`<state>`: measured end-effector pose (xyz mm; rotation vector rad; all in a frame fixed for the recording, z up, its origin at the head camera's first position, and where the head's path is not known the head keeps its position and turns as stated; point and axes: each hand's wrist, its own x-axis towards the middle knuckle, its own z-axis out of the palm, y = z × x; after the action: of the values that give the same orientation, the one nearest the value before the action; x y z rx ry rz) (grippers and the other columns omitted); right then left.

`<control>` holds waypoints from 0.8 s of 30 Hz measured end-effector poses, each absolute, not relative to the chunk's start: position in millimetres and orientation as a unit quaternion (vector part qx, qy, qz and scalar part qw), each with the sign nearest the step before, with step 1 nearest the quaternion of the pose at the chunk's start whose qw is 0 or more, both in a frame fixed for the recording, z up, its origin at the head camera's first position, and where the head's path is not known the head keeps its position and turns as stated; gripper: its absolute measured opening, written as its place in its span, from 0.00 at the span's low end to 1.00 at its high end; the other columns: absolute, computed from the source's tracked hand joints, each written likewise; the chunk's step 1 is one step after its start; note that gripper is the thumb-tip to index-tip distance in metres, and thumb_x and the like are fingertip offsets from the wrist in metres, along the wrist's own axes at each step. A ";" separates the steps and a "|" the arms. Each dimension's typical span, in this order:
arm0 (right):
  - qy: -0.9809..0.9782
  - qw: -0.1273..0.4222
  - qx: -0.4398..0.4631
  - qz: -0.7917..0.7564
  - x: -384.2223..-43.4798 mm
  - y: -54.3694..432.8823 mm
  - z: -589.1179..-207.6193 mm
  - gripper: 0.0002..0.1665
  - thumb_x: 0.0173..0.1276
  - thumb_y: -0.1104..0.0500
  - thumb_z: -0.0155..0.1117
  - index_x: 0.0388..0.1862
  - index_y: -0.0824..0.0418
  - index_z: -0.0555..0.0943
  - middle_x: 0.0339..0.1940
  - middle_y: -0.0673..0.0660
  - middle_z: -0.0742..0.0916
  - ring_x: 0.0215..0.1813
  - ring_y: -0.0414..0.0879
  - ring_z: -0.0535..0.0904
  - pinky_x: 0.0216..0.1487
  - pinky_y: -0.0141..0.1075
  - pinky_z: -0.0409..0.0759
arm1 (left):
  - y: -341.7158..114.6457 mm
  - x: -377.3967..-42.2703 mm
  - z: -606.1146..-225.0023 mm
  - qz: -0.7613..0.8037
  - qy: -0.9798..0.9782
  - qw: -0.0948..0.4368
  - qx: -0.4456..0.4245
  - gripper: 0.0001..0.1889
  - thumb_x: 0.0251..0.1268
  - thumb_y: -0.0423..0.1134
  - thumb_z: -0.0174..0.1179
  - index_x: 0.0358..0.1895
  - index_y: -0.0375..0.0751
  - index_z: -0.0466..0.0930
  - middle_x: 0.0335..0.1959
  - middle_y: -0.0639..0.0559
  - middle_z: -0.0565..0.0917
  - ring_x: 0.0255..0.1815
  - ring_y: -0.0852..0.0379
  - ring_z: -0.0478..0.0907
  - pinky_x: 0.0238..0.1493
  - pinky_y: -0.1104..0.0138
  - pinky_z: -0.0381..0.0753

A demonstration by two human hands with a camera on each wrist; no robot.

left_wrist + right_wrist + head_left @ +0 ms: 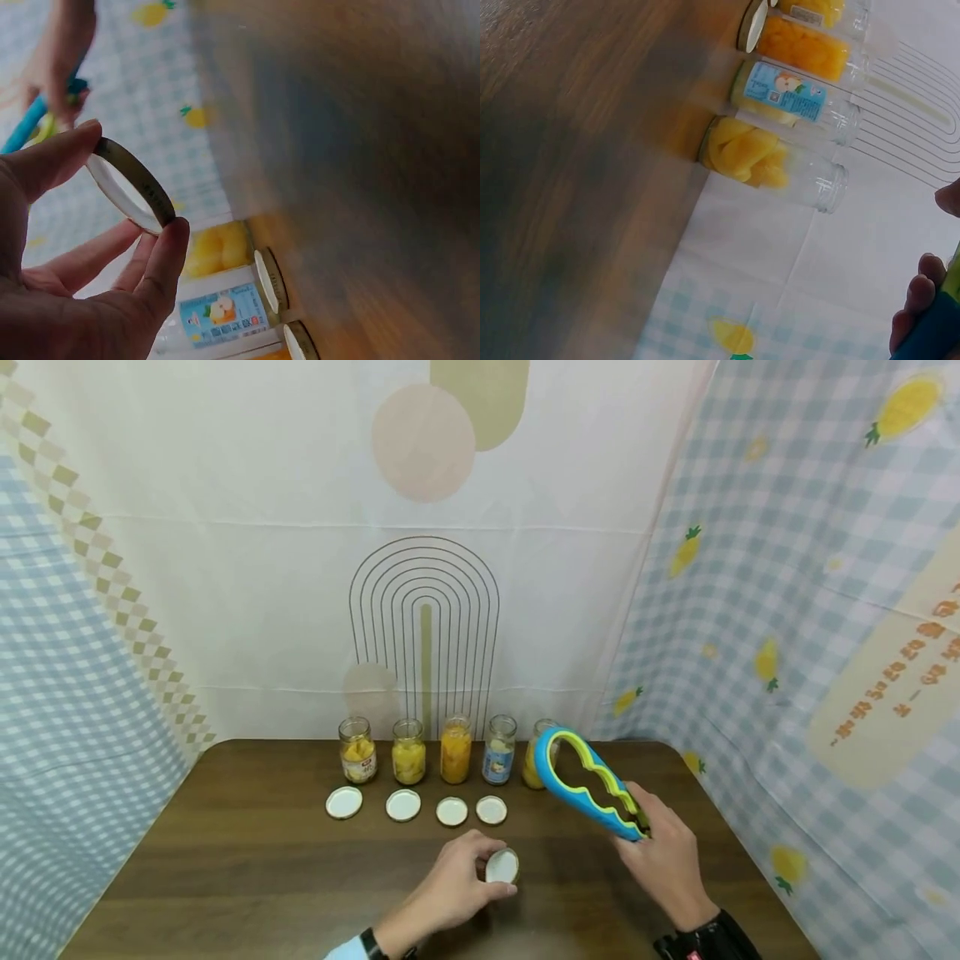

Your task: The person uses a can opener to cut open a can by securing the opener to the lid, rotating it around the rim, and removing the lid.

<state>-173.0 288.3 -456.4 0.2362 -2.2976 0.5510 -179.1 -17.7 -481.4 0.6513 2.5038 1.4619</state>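
Observation:
My left hand (457, 881) pinches a round jar lid (502, 866) between thumb and fingers, its white inside turned up toward the head camera. In the left wrist view the lid's gold rim (142, 176) is held at its edge by the fingertips. Over the right of the table, my right hand (663, 852) grips the handle end of a blue and green jar opener (592, 811). The opener's looped end overlaps the rightmost jar of yellow fruit (531, 770) in the head view. That jar (750, 154) stands without a lid in the right wrist view.
Along the table's back edge stand several lidless glass jars of fruit, among them an orange one (455, 752) and one with a blue label (498, 764). White-faced lids (403, 805) lie in a row before them. A patterned cloth (300, 610) hangs behind the brown table (247, 860).

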 end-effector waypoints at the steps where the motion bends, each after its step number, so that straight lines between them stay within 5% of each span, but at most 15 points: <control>1: -0.895 0.379 0.094 0.214 -173.0 287.8 -456.0 0.37 0.46 0.71 0.84 0.60 0.61 0.84 0.41 0.58 0.91 0.34 0.44 0.80 0.31 0.33 0.74 | -13.6 -181.7 -483.2 0.466 0.851 0.075 0.229 0.28 0.58 0.44 0.82 0.60 0.36 0.87 0.48 0.49 0.86 0.42 0.61 0.83 0.42 0.71 0.83; 7: -0.887 0.396 0.090 0.221 -173.5 286.3 -455.7 0.35 0.47 0.69 0.84 0.58 0.61 0.85 0.41 0.58 0.91 0.35 0.44 0.81 0.35 0.24 0.72 | 15.1 -198.1 -491.9 0.287 0.913 0.049 0.287 0.26 0.59 0.52 0.81 0.56 0.41 0.90 0.46 0.52 0.88 0.43 0.61 0.81 0.44 0.67 0.81; 12: -0.891 0.383 0.078 0.229 -171.3 286.9 -457.5 0.34 0.49 0.67 0.83 0.59 0.60 0.85 0.42 0.58 0.92 0.36 0.43 0.80 0.34 0.28 0.74 | 37.1 -202.6 -497.1 0.185 0.929 0.044 0.317 0.19 0.56 0.50 0.83 0.47 0.45 0.92 0.39 0.55 0.84 0.39 0.60 0.78 0.41 0.69 0.81; 24: -0.889 0.382 0.083 0.238 -166.3 289.8 -452.8 0.35 0.49 0.70 0.82 0.60 0.60 0.85 0.42 0.58 0.92 0.35 0.42 0.80 0.34 0.26 0.70 | 64.6 -217.9 -518.2 0.151 0.933 0.068 0.321 0.15 0.52 0.47 0.85 0.32 0.44 0.90 0.37 0.51 0.80 0.37 0.56 0.77 0.35 0.65 0.81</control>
<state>-166.3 289.8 -452.8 0.2119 -2.2681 0.6079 -217.9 64.6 -518.2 0.9663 2.8099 0.4537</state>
